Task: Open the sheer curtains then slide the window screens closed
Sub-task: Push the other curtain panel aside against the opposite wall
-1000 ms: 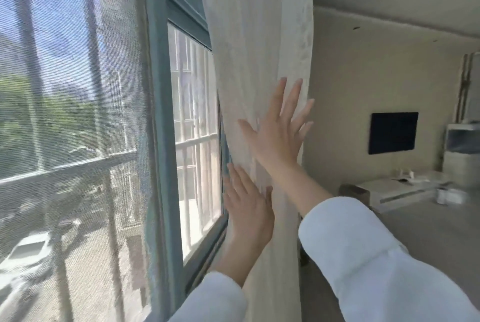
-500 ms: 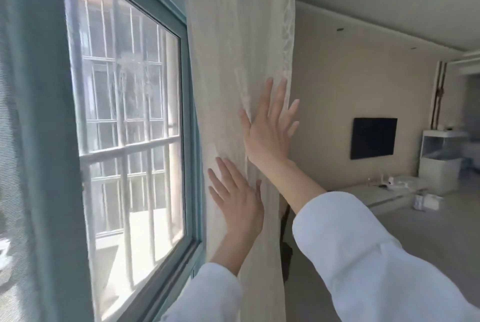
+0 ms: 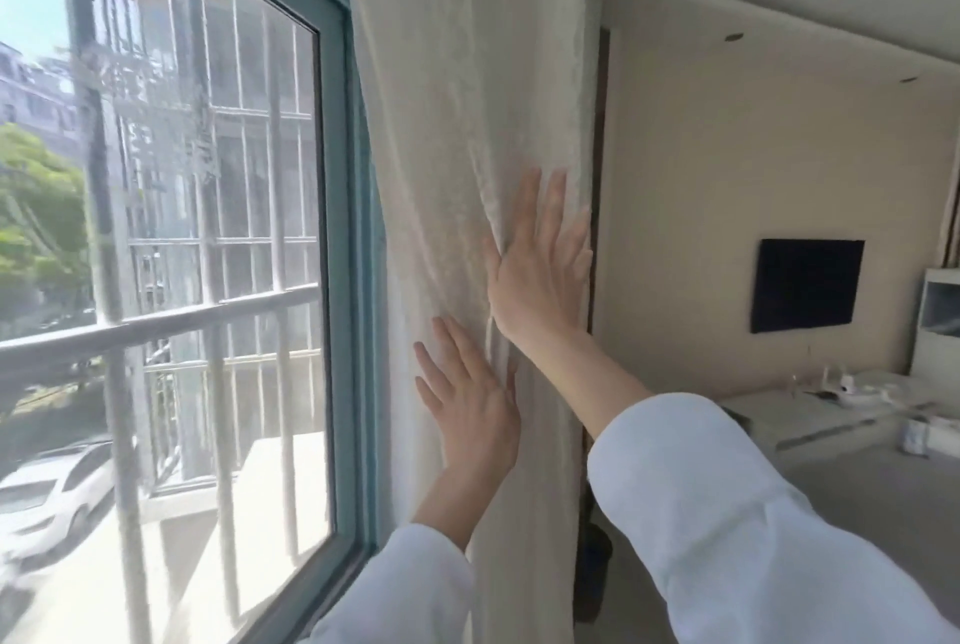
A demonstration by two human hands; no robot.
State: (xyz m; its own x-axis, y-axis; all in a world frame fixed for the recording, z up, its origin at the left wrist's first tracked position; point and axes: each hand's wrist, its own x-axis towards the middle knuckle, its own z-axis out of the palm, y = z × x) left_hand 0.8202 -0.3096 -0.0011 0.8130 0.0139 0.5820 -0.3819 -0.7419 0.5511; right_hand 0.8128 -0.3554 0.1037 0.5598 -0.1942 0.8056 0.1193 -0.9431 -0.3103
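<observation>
The cream sheer curtain [image 3: 462, 134] hangs bunched into a narrow column at the right end of the window, beside its teal frame [image 3: 343, 248]. My right hand [image 3: 540, 269] lies flat against the bunched fabric with fingers spread, pointing up. Lower and to the left, my left hand [image 3: 467, 404] also presses flat on the curtain, fingers apart. Neither hand grips the fabric. The glass pane [image 3: 197, 280] to the left is uncovered, with bars and a railing outside. No mesh screen shows in this view.
A beige wall [image 3: 691, 228] stands just right of the curtain, carrying a black wall-mounted TV [image 3: 808, 284]. A low white cabinet [image 3: 831, 415] with small items sits below it. A white unit [image 3: 940, 326] is at the far right edge. Grey floor lies below.
The view has swung right along the window; the mesh screen and middle frame post have left the view. Both hands stay flat on the curtain, which is bunched tighter against the wall.
</observation>
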